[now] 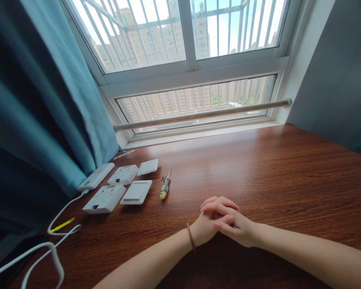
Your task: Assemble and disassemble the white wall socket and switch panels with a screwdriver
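My left hand (205, 229), with a brown band at its wrist, rests on the wooden table. Over it lies my right hand (241, 228); the two are clasped with their fingers folded together, and no object shows in either. Nearest to them is a screwdriver (165, 187) with a yellow and grey handle, lying with its tip away from me. Several small screws (163, 178) lie by its shaft. Farther left sit two white open square boxes, a nearer box (106, 199) and a farther box (123, 175). Beside them lie a white switch panel (136, 192) and a thin white plate (148, 167).
A white power bank (96, 176) with a white cable (59, 212) lies at the table's left edge, by the blue curtain (75, 120). A yellow strip (61, 225) is around the cable. A barred window and a rail (204, 115) stand beyond the table (273, 180).
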`<action>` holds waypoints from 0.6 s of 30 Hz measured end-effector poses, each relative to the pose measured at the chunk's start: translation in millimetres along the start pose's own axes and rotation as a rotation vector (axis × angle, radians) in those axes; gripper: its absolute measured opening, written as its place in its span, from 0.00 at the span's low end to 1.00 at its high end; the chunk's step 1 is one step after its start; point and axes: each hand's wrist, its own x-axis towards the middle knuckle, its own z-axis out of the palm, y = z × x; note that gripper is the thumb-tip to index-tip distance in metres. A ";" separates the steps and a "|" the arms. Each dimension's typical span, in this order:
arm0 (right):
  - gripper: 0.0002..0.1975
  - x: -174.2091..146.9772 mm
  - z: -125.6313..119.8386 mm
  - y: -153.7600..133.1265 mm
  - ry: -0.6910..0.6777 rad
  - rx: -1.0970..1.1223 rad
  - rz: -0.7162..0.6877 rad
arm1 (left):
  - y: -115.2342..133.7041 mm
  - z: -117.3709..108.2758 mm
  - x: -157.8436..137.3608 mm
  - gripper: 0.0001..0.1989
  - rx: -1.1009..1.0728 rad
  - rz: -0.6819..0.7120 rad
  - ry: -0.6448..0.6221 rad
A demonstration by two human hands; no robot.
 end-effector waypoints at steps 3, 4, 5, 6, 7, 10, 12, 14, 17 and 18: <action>0.17 0.1 -0.5 -0.2 -0.005 -0.003 -0.001 | -2.0 0.5 0.3 0.11 -0.018 -0.011 0.009; 0.17 0.2 -0.6 -0.2 -0.005 -0.005 -0.001 | -2.2 0.7 0.5 0.11 -0.023 -0.010 0.011; 0.17 0.4 -0.6 -0.2 -0.004 -0.007 -0.001 | -2.1 0.8 0.7 0.12 -0.024 -0.008 0.011; 0.17 0.7 -0.6 -0.1 -0.002 -0.010 -0.001 | -1.6 0.9 0.9 0.12 -0.021 -0.006 0.007; 0.17 0.9 -0.6 0.0 -0.001 -0.011 0.001 | -0.7 0.9 1.1 0.12 -0.018 -0.004 0.005; 0.16 1.3 -0.6 0.1 -0.004 -0.009 0.010 | 2.5 0.7 1.4 0.11 -0.018 -0.009 0.009; 0.16 1.2 -0.6 -0.1 -0.008 -0.007 0.010 | 3.3 0.6 1.3 0.11 -0.021 -0.009 0.012; 0.16 1.1 -0.8 -0.5 -0.009 -0.006 0.009 | 2.4 0.6 1.1 0.11 -0.013 -0.006 0.013; 0.16 0.8 -0.8 -0.6 -0.004 -0.014 0.006 | -0.6 1.0 0.9 0.11 -0.025 0.001 0.018; 0.16 0.7 -0.8 -0.4 -0.005 -0.018 0.006 | -1.5 1.2 0.9 0.11 -0.037 0.003 0.017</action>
